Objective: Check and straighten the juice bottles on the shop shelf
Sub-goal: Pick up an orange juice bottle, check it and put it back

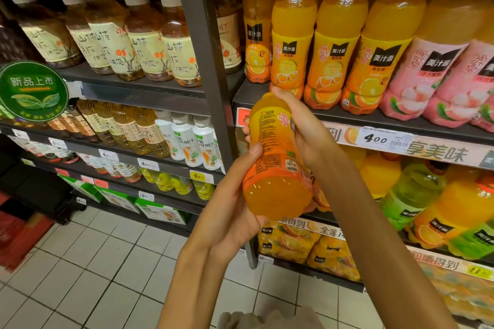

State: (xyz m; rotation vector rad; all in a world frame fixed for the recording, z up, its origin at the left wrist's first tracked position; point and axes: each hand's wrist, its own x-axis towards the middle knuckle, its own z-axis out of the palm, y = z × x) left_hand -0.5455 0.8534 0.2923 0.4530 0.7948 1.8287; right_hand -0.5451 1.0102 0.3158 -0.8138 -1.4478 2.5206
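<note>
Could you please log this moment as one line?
left hand: grips orange juice bottle | right hand: grips it too | bottle: off shelf, back label facing camera

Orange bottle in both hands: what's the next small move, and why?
Probably turn the orange bottle upright and set it on the shelf left of the orange row. Both hands, left and right, hold it tilted, back label facing the camera; the row's labels face out.

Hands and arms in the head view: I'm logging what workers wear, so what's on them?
Nothing shows on them. The left hand and right hand are bare, without gloves, rings, watch or wristband, and both forearms are uncovered with no sleeve in view.
</note>
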